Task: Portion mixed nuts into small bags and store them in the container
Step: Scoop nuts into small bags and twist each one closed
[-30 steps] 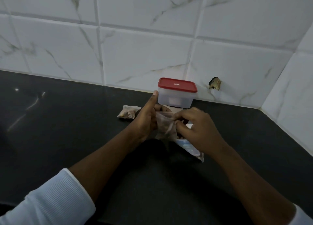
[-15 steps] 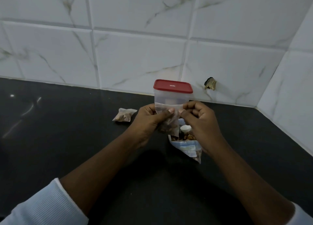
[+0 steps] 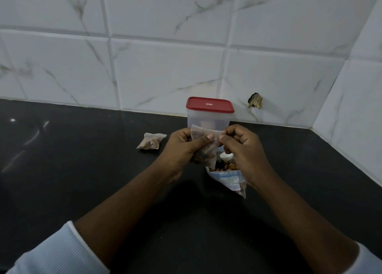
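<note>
Both hands are pinching the top edge of a small bag (image 3: 206,149) with some nuts in the bottom. The left hand (image 3: 182,148) has its thumb pressed across the front, and the right hand (image 3: 244,149) nips the right corner. The bag's held up just in front of the container (image 3: 208,119), which sits by the far wall with its red lid (image 3: 209,105) on. The open nut pack (image 3: 229,177) lies on the counter (image 3: 82,170) under the right hand. A filled bag (image 3: 152,142) sits off to the left.
</note>
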### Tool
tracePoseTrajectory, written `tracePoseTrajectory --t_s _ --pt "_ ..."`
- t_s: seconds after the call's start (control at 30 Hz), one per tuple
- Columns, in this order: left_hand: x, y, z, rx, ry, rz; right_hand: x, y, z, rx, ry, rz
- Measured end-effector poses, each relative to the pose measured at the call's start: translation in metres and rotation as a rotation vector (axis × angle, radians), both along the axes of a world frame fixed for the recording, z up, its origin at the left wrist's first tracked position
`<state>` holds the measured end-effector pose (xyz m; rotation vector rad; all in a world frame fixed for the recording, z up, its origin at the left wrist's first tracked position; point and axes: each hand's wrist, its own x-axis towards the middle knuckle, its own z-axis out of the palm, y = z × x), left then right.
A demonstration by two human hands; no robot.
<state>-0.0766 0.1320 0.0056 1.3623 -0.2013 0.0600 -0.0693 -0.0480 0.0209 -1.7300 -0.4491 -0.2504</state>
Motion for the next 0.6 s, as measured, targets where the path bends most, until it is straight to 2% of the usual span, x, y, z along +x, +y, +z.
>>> tracePoseTrajectory --t_s 0.6 --pt "0.0032 0.0000 -0.0018 0.014 -0.045 0.047 0.0003 0.0012 -0.0007 -0.016 -0.003 0.041"
